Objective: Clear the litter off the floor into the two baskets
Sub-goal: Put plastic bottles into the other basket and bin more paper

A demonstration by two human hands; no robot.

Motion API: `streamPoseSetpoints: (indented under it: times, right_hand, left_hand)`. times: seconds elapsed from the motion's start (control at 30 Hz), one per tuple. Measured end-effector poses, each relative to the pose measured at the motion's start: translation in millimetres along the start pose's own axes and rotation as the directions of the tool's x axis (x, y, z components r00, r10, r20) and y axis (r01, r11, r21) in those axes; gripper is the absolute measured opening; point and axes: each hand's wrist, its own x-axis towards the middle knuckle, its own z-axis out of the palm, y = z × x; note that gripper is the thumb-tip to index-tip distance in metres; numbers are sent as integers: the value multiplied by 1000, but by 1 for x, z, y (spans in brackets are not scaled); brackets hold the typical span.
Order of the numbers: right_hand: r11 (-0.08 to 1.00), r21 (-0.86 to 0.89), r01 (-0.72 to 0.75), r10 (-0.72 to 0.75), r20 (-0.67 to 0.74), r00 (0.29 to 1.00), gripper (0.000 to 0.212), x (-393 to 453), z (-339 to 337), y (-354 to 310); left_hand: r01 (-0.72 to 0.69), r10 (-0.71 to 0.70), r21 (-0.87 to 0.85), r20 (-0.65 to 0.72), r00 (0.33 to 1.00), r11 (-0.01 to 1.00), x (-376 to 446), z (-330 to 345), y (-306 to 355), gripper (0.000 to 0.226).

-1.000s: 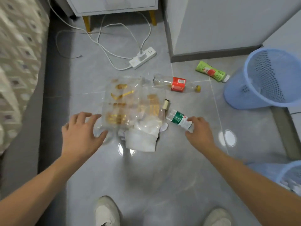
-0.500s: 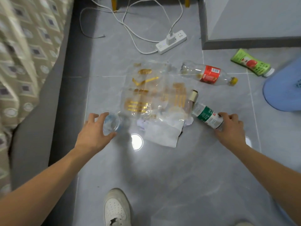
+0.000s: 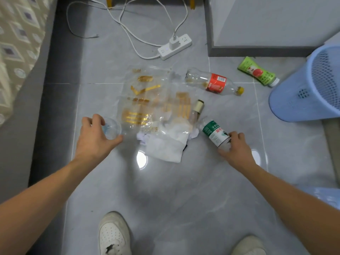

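Litter lies on the grey tiled floor. My left hand is closed around the base of a clear bottle that lies under a clear plastic bag with gold print. My right hand grips the lower end of a green-labelled bottle. A white tissue lies between the hands. A red-labelled bottle, a small bottle with a tan cap and a green pouch lie further off. One blue basket stands at the right; the second blue basket shows at the right edge.
A white power strip with trailing cables lies at the back. A patterned bed cover and dark frame run along the left. A grey wall base is behind right. My two shoes stand at the bottom.
My left hand has come down onto the clear bottle's base and closed on it. My right hand has tightened on the green-labelled bottle. The camera has moved in closer.
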Motion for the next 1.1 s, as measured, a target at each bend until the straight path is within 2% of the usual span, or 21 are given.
streamPoseSetpoints:
  times: [0.23,0.4,0.53,0.67,0.83,0.97,1.1]
  right_hand:
    - [982,105,-159,152,72,986,54,-72,-102,-30]
    - [949,193,-250,248,37,968,51,-107,-220,-48]
    - [939,238,-249,263,-26,964,51,-102,-316,-37]
    - [924,280,-261,312,-157,937,52,-65,-381,3]
    - [918,250,-309,358,-183,915,48,-5,-425,72]
    - [931,55,-361,364,-73,928,56,38,-428,122]
    - [935,-31,-354,355,60,933,47,66,-405,153]
  left_hand:
    - [-166,167,-17,56,984,986,-44,-70,107,62]
    - [-294,305,-90,135,943,951,-55,-118,242,60]
    - [-468,477,-95,161,864,879,-56,-127,367,63]
    - [-550,575,-173,173,800,817,-55,-85,477,64]
    - [-597,637,-223,220,739,770,-42,0,563,68]
    - [-598,620,-175,307,722,782,-27,70,599,69]
    - [-623,611,-100,368,701,776,-21,121,614,69]
